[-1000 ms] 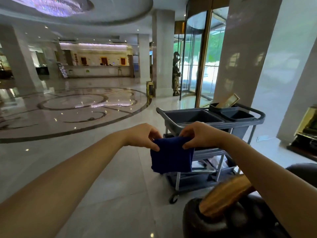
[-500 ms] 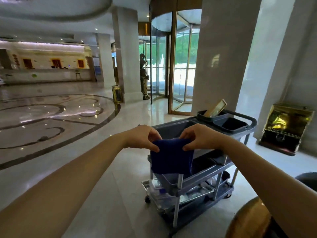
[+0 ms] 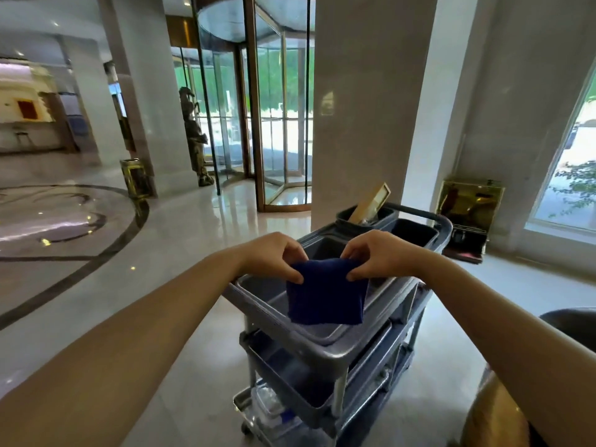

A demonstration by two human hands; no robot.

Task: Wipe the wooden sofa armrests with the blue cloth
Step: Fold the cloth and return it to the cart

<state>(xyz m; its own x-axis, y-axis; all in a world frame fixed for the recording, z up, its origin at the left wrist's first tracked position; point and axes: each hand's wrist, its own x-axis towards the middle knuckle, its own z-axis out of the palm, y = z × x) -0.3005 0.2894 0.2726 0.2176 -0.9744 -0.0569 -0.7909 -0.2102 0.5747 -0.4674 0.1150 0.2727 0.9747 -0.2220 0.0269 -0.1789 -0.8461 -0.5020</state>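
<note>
A folded dark blue cloth (image 3: pixel 325 293) hangs in front of me, pinched at its top corners. My left hand (image 3: pixel 274 256) grips the left corner and my right hand (image 3: pixel 377 254) grips the right corner. Both hold it above the top tray of a grey service cart (image 3: pixel 325 350). Only a rounded end of the wooden sofa armrest (image 3: pixel 493 414) shows at the bottom right, partly behind my right forearm. A dark sofa cushion (image 3: pixel 571 327) sits above it at the right edge.
The cart carries dark bins (image 3: pixel 412 229) and a wooden-framed board (image 3: pixel 371 203) at its far end. A marble column (image 3: pixel 364 108) rises behind it, with a revolving glass door (image 3: pixel 258 124) to the left. A brass box (image 3: pixel 467 211) stands by the window wall.
The view has swung right and moved closer to the cart, so the armrest has slid to the bottom right corner. Both hands keep holding the cloth in the same way.
</note>
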